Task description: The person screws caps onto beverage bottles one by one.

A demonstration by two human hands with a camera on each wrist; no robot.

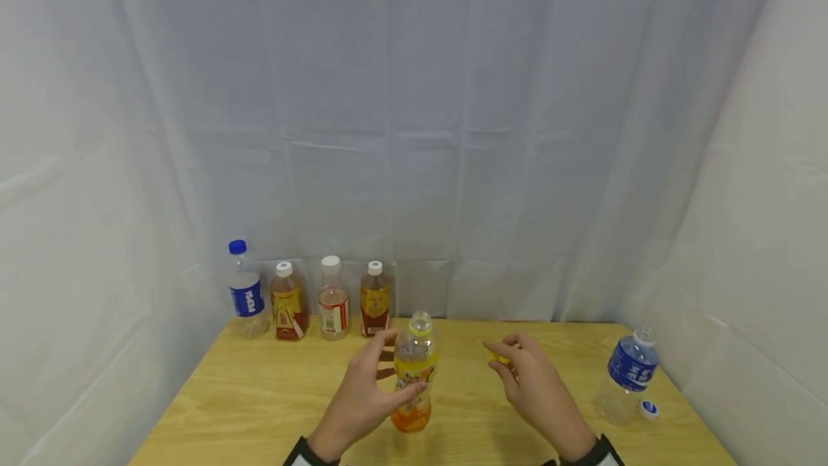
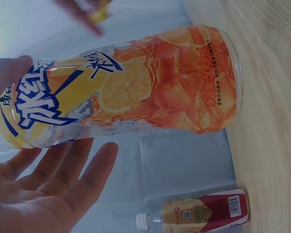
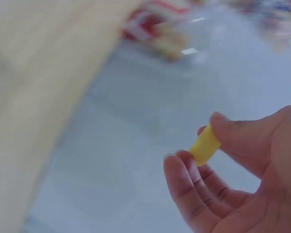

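My left hand (image 1: 362, 390) grips an iced tea bottle (image 1: 412, 408), thumb on one side and fingers on the other. The bottle stands roughly upright with a bare mouth and an orange and yellow label (image 2: 131, 87) of lemon slices. Whether its base touches the table cannot be told. To the right and apart from the bottle, my right hand (image 1: 533, 387) pinches a small yellow bottle cap (image 3: 205, 145) between thumb and fingertips. In the left wrist view a blurred bit of the yellow cap (image 2: 101, 11) shows beyond the bottle.
Capped bottles line the table's back left: a blue-capped Pepsi bottle (image 1: 247, 297), two brown-red bottles (image 1: 289, 308) (image 1: 376, 304) and a clear white-capped bottle (image 1: 333, 308). An uncapped blue-label bottle (image 1: 630, 365) stands at right beside a loose cap (image 1: 649, 409). White curtains (image 1: 414, 164) surround the wooden table (image 1: 246, 401).
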